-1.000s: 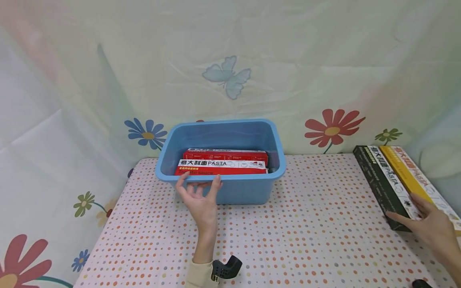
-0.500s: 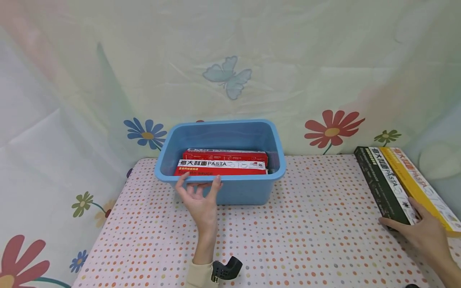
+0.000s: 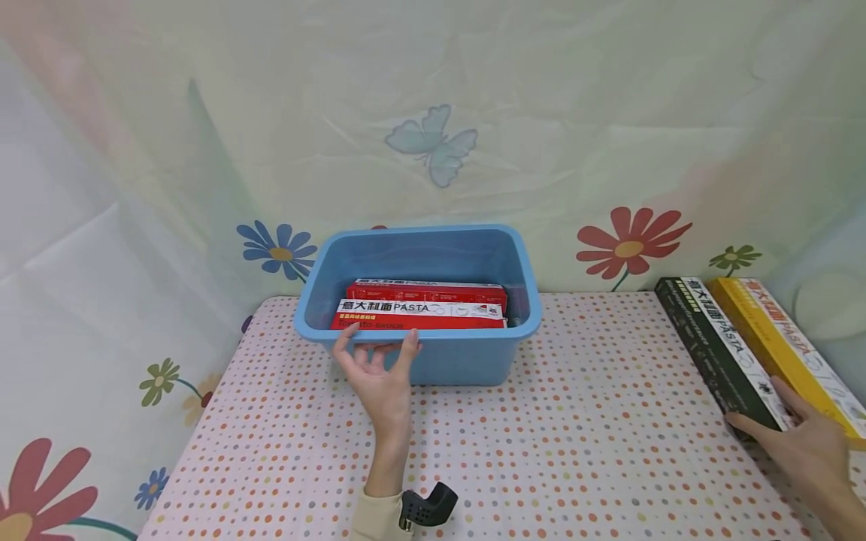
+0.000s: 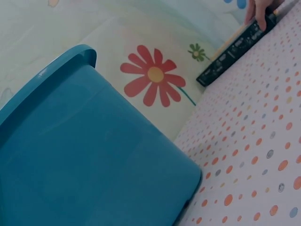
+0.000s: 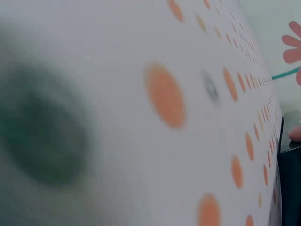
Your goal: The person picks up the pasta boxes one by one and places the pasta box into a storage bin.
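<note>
My left hand (image 3: 379,376) holds the front rim of a blue plastic tub (image 3: 467,361), some fingers tucked beneath the lip. Inside the tub lie two red pasta boxes, the nearer one (image 3: 446,321) marked "Tomato sauce" and the other (image 3: 433,291) behind it. At the far right, my right hand (image 3: 801,443) grips the near end of a black pasta box (image 3: 717,349), thumb on its left side and fingers over to the right. This black box (image 4: 235,52) also shows in the left wrist view. A yellow pasta box (image 3: 785,330) lies close beside it on the right.
A dotted cloth (image 3: 575,451) covers the table. Behind it hangs a pale curtain (image 3: 541,150) printed with flowers and a butterfly. A black wrist device (image 3: 429,505) sits at my left cuff.
My right hand has taken hold of the black box and shifted it left, opening a narrow gap to the yellow box. The left hand stays on the tub's rim.
</note>
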A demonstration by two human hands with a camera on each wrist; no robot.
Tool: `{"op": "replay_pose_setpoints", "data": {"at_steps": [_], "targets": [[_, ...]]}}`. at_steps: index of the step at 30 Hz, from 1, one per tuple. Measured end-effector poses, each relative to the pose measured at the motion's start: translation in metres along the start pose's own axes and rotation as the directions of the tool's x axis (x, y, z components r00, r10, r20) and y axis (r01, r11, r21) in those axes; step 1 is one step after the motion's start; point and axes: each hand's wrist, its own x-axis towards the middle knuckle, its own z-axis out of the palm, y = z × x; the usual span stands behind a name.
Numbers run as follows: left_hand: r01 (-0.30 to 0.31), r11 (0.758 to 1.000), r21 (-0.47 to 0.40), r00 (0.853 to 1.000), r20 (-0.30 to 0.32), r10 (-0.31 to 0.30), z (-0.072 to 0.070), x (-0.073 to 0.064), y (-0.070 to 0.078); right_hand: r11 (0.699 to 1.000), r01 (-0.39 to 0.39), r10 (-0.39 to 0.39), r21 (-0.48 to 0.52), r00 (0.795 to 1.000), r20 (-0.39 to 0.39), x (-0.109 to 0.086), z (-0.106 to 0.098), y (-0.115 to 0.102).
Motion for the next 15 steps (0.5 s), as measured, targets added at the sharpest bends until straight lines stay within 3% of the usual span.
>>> {"op": "replay_pose_setpoints", "data": {"at_steps": [5, 8, 12, 15], "targets": [[0.001, 1.000, -0.012, 1.000, 0.005, -0.001, 0.001, 0.000, 0.000, 0.998, 0.066, -0.066, -0.001, 0.998, 0.008, -0.009, -0.001, -0.005], [0.004, 1.000, -0.017, 1.000, 0.005, -0.004, 0.001, 0.000, 0.000, 0.988, 0.152, -0.152, 0.014, 0.988, 0.016, -0.018, -0.005, -0.017], [0.009, 1.000, -0.017, 1.000, 0.002, -0.009, 0.001, 0.001, 0.001, 0.962, 0.268, -0.271, 0.051, 0.961, 0.050, -0.033, -0.015, -0.043], [0.013, 1.000, -0.015, 1.000, -0.001, -0.013, 0.001, 0.001, 0.002, 0.931, 0.360, -0.363, 0.054, 0.929, 0.063, -0.045, -0.022, -0.066]]}}
